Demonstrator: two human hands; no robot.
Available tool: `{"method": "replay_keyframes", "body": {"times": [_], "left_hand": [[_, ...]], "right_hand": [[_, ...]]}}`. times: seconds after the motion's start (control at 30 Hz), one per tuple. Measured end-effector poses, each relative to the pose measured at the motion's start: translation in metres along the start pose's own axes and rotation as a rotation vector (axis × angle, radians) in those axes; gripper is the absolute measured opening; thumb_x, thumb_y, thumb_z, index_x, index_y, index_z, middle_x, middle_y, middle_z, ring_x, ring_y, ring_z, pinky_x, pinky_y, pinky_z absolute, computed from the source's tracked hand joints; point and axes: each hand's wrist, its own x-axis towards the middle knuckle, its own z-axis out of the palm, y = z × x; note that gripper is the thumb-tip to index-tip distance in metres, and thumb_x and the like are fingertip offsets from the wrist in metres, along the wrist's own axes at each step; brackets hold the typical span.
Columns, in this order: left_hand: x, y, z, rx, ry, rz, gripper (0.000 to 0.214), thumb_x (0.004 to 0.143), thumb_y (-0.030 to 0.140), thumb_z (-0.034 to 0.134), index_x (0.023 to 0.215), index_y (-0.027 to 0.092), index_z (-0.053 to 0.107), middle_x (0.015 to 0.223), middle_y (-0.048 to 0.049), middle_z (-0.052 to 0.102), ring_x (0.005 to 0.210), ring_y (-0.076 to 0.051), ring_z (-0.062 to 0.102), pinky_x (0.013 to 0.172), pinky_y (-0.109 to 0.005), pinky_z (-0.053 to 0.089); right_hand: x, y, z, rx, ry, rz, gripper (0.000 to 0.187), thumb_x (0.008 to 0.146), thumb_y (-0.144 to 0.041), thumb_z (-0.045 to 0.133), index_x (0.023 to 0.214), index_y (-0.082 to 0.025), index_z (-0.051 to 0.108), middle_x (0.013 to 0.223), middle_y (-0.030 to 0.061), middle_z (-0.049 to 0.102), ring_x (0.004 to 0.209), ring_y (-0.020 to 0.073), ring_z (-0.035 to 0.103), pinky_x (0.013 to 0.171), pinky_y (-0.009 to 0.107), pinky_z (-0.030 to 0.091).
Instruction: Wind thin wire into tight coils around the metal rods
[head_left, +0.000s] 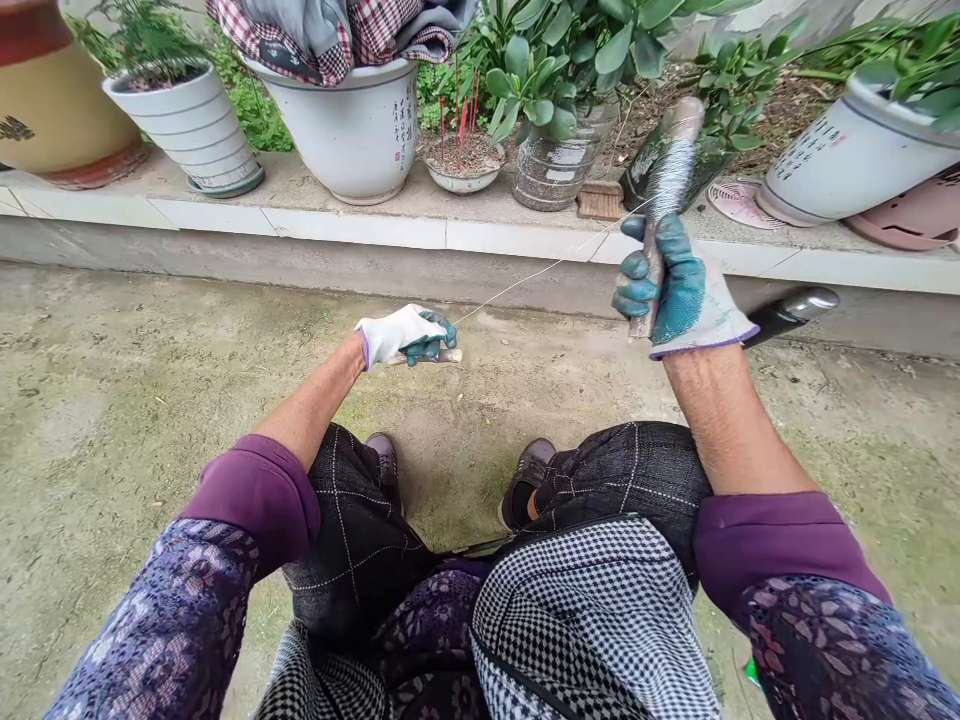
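My right hand (694,290), in a white glove with teal-coated fingers, is raised at the right and wrapped round a wooden stick (686,115). Thin silvery wire (670,180) is wound thickly about that stick's upper part, which leans slightly right. One strand of wire (525,283) runs from the winding down and left to my left hand (409,335), gloved alike. Its fingers are closed round a short wooden stick (451,355), whose pale end sticks out to the right. The gloved fingers hide where the strand meets this stick.
A tiled ledge (360,227) crosses ahead, bearing a white pot (341,130) topped with clothing, a bowl with red sticks (465,175), a brush (600,200) and several plant pots. A dark object with a shiny end (814,303) lies partly behind my right wrist. Concrete ground (112,420) lies below.
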Motion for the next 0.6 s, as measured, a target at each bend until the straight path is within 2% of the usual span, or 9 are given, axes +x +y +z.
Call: {"method": "replay_keyframes", "body": {"times": [0.13,0.2,0.33,0.47,0.6], "left_hand": [[0.006,-0.011,0.001,0.096,0.055,-0.105,0.008,0.074,0.019,0.07,0.075,0.011,0.067,0.052,0.0029,0.06,0.047,-0.003,0.037,0.044,-0.017,0.027],[0.004,-0.008,0.004,0.092,0.045,-0.117,0.01,0.075,0.016,0.067,0.083,0.011,0.07,0.058,0.0024,0.065,0.047,-0.004,0.04,0.045,-0.017,0.03],[-0.003,0.015,0.01,-0.071,0.001,0.007,0.025,0.076,0.017,0.066,0.1,0.012,0.07,0.073,-0.0013,0.07,0.049,-0.006,0.05,0.045,-0.018,0.04],[-0.009,0.04,0.015,-0.213,0.024,0.177,0.034,0.08,0.027,0.067,0.109,0.009,0.068,0.08,-0.0067,0.07,0.045,-0.004,0.046,0.043,-0.019,0.043],[-0.015,0.05,0.018,-0.264,0.087,0.225,0.031,0.083,0.029,0.064,0.106,0.009,0.069,0.064,-0.0017,0.062,0.045,-0.005,0.046,0.043,-0.017,0.043]], "right_hand": [[-0.002,0.005,0.005,-0.126,-0.005,0.022,0.026,0.087,-0.046,0.06,0.104,-0.027,0.059,0.059,-0.0057,0.045,0.042,0.0089,0.029,0.038,0.025,0.023],[-0.005,0.007,0.012,-0.146,-0.013,0.018,0.028,0.085,-0.045,0.062,0.105,-0.026,0.06,0.058,-0.0058,0.045,0.041,0.0085,0.031,0.038,0.024,0.025],[-0.011,0.012,0.029,-0.188,-0.083,0.056,0.03,0.083,-0.041,0.066,0.104,-0.019,0.062,0.056,-0.0061,0.046,0.039,0.0066,0.033,0.034,0.022,0.026],[-0.009,0.025,0.045,-0.268,-0.171,0.146,0.036,0.078,-0.041,0.069,0.103,-0.015,0.063,0.053,-0.0059,0.05,0.036,0.0065,0.037,0.029,0.02,0.029],[-0.002,0.038,0.053,-0.309,-0.194,0.204,0.04,0.074,-0.042,0.072,0.101,-0.014,0.063,0.051,-0.0066,0.05,0.034,0.0064,0.038,0.027,0.019,0.03]]}}
